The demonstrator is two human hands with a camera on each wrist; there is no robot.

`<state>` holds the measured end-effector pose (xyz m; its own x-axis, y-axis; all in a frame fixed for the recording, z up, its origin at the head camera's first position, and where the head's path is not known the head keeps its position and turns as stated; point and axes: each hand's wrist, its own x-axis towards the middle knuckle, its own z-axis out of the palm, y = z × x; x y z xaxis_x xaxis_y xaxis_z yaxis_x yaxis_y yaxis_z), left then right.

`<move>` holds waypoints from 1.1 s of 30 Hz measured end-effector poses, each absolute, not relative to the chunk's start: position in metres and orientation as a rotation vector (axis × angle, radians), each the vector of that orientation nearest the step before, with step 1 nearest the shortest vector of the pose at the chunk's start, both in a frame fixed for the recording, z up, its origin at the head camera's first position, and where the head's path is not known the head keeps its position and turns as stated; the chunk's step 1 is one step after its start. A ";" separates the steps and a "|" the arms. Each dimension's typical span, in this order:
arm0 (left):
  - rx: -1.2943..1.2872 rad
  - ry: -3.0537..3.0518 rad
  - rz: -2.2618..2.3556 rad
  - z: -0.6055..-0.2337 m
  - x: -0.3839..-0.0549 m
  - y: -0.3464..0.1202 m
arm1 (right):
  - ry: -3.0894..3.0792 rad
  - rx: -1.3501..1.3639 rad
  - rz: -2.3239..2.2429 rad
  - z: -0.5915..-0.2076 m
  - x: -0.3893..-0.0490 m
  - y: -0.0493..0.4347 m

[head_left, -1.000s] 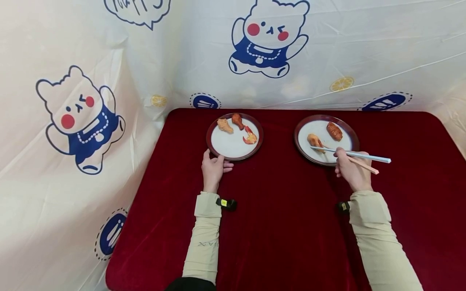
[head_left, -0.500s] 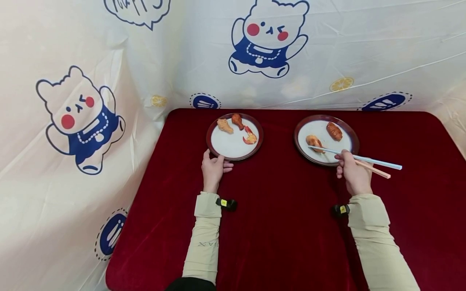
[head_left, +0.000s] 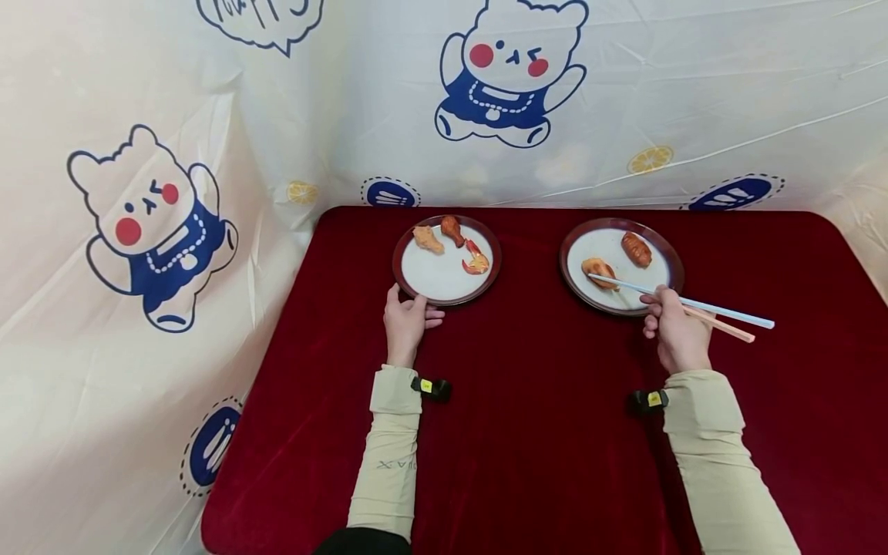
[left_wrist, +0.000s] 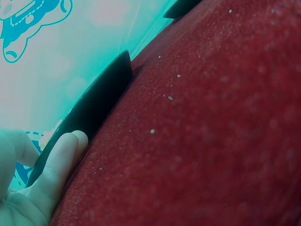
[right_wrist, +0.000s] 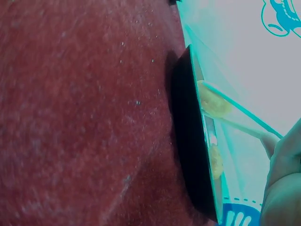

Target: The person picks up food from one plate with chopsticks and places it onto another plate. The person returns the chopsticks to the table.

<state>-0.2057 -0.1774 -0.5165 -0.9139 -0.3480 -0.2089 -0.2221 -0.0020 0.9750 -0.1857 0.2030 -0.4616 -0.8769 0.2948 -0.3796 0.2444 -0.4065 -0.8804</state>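
The left hand point(head_left: 405, 324) holds the near rim of a brown-rimmed plate point(head_left: 438, 279); the left wrist view shows fingers against the plate's dark outer wall point(left_wrist: 101, 101). That plate carries a pale fried piece point(head_left: 428, 239), a drumstick point(head_left: 452, 230) and an orange-red shrimp piece point(head_left: 475, 260). A blue and a pink chopstick point(head_left: 728, 311) are gripped in the right hand point(head_left: 681, 331), near the second plate point(head_left: 610, 243). Their tips reach a golden-brown fried piece point(head_left: 598, 270); in the right wrist view they lie on either side of this piece point(right_wrist: 215, 102). Behind it is a glazed brown chicken wing point(head_left: 636, 250).
A dark red cloth point(head_left: 527, 416) covers the table. White curtains point(head_left: 388, 92) with cartoon bears hang along the back and left edges. The two plates stand apart near the far edge.
The right hand has shifted slightly right, and the chopsticks' rear ends have swung right and nearer. Their tips and the golden-brown piece have moved slightly left. The left hand stays at its plate.
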 end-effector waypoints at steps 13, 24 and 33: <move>0.621 -2.162 -2.094 -0.514 -0.205 -0.177 | -1.160 -0.802 3.040 -0.463 -0.179 0.226; 0.623 -2.146 -2.079 -0.515 -0.205 -0.177 | -1.733 -0.766 2.624 -0.459 -0.183 0.221; 0.631 -2.155 -2.083 -0.513 -0.205 -0.177 | -1.957 -0.618 2.357 -0.454 -0.190 0.208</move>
